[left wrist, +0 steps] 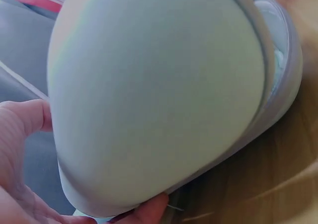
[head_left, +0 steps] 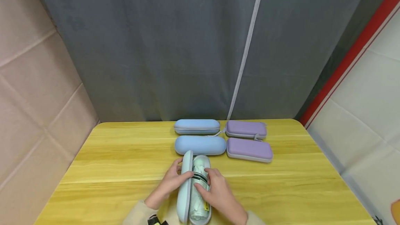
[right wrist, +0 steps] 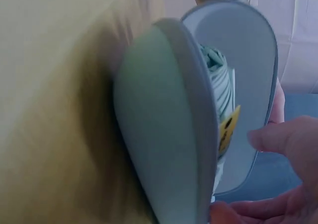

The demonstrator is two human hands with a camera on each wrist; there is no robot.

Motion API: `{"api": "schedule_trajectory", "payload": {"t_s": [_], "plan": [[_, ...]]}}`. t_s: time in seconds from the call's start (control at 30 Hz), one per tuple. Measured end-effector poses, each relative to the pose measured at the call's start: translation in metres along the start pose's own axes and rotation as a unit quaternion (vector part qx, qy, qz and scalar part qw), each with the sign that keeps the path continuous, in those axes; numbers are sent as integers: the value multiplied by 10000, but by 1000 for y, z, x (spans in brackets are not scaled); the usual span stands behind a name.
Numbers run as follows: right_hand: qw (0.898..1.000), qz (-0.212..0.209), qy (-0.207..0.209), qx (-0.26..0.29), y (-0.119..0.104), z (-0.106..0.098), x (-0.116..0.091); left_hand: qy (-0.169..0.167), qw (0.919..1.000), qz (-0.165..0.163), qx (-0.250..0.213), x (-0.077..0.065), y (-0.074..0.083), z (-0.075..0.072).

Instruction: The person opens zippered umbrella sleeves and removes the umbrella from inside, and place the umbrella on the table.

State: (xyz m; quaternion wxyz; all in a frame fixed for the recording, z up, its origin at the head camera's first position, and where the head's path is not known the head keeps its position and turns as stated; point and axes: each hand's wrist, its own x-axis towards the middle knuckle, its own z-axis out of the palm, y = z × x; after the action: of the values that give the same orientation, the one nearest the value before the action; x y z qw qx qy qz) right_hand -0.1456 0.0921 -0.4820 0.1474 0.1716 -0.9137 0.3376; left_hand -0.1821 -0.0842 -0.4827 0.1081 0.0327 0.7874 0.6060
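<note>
The pale mint hard-shell case [head_left: 184,197] lies unfolded at the near middle of the yellow wood-grain table [head_left: 300,180], its long axis running from the table's near edge toward its far edge. Its lid stands up on the table's left side, gripped by the left hand [head_left: 171,180]. The mint fabric folded umbrella [head_left: 198,204] lies lengthwise in the base; the right hand [head_left: 221,193] is over it, whether pinching I cannot tell. Two blue rounded cases [head_left: 200,145] and two purple oblong cases [head_left: 249,149] line the table's far edge; bare wood spreads toward its left and right edges.
</note>
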Motion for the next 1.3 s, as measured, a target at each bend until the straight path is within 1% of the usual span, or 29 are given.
{"api": "schedule_trajectory", "payload": {"t_s": [0.13,0.2,0.3,0.43,0.5,0.63,0.7,0.8,0.87,0.93,1.03,1.17,1.3], "plan": [[9984,17,-83,-560,-3,3,6,-131,9988,-262,-386,-2,0,-3],[9969,-1,-135,-777,-5,4,9,-207,9978,-339,-536,-3,0,-4],[9955,-15,-269,-907,-6,5,13,-339,9956,-398,-780,-3,-2,-6],[9928,94,-516,-1077,-8,6,17,-535,9924,-469,-1000,-2,-5,-8],[9892,196,-675,-1288,-10,7,18,-627,9911,-508,-1055,-1,-7,-9],[9789,383,-969,-1760,-16,9,21,-748,9901,-574,-1039,-2,-8,-10],[9742,484,-1119,-1900,-19,10,22,-786,9895,-606,-1054,-1,-10,-10],[9714,678,-1352,-1831,-22,10,24,-855,9883,-602,-1112,-1,-11,-11],[9707,863,-1504,-1664,-23,10,26,-928,9867,-595,-1195,0,-11,-12],[9718,1012,-1565,-1445,-22,10,28,-993,9855,-563,-1255,-1,-9,-13],[9763,1143,-1471,-1098,-19,12,27,-1056,9835,-542,-1362,-3,-8,-14],[9827,1201,-1232,-690,-14,14,25,-1024,9831,-540,-1420,-5,-7,-12],[9830,1267,-1250,-450,-12,12,23,-945,9844,-477,-1407,-6,-7,-9]]}}
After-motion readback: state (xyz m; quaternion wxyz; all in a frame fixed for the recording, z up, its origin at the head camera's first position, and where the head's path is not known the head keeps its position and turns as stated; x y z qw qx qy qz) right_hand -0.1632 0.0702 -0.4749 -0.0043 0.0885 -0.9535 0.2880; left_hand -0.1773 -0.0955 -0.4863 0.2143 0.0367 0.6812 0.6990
